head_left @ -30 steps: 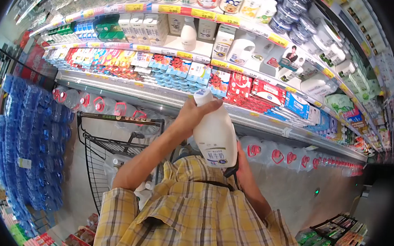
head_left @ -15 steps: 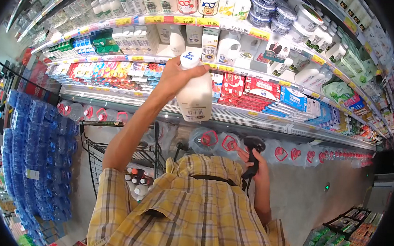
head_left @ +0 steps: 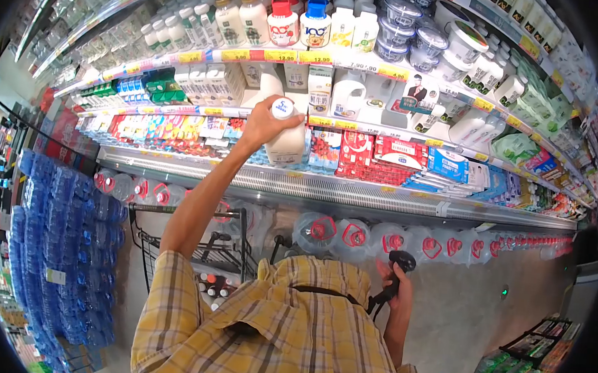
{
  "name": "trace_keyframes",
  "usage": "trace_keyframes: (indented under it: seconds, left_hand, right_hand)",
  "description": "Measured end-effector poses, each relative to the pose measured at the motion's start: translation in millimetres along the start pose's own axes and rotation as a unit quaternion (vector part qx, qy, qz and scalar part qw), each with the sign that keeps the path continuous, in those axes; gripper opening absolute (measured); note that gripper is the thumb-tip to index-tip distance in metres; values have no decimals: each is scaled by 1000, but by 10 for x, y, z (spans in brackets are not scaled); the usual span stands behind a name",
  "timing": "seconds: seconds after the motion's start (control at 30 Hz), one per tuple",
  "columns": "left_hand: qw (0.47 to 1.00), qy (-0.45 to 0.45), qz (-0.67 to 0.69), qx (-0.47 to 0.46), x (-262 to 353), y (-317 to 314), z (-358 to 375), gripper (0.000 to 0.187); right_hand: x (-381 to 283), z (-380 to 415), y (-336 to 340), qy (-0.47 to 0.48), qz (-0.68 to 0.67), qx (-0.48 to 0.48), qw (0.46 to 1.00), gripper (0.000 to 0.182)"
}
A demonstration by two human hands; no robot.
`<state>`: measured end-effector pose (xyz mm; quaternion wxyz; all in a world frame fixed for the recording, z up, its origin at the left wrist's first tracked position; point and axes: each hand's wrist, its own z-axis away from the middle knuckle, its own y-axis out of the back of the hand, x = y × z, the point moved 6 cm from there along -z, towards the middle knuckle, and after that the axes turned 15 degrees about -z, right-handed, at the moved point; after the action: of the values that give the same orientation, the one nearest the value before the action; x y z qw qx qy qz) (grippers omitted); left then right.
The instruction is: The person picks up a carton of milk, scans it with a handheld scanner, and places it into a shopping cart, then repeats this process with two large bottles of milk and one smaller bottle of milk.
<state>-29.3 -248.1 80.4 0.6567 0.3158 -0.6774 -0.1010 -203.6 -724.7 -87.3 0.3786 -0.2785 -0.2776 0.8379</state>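
While the left hand (head_left: 260, 125) grips a white milk jug (head_left: 285, 138) by its cap, raised to the shelf (head_left: 358, 127) at twelve o'clock and not yet set down, the right hand (head_left: 398, 290) clasps a black scanner (head_left: 397, 271).

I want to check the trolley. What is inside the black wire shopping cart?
Inside the black wire shopping cart, a few small bottles with red and white caps show. The yellow plaid shirt covers the rest.
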Motion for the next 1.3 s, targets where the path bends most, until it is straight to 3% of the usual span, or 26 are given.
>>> trace_keyframes:
  seconds: [0.17,0.4,0.5,0.63,1.03,1.3]
  left_hand:
    - [995,-70,-71,21,-155,-43,-113,47]
    - [995,-94,-5,16,-460,-92,-565,42]
    - [997,-60,57,7,-613,-150,-795,43]
    - [994,-90,49,26,-692,-193,-1023,41]
    - [991,-71,113,-20,-1000,-377,-1590,45]
    - [996,-24,76,-30,-1073,-381,-1775,44]
  right_hand:
    - [41,51,155,8,2,0,1000,30]
    - [97,277,286,62,98,110,987,30]
    - [130,415,253,75,136,133,979,31]
    - [217,576,183,73,122,150,978,31]
    - [484,786,169,69,90,200,973,35]
    - [551,759,185,71,89,209,971,36]
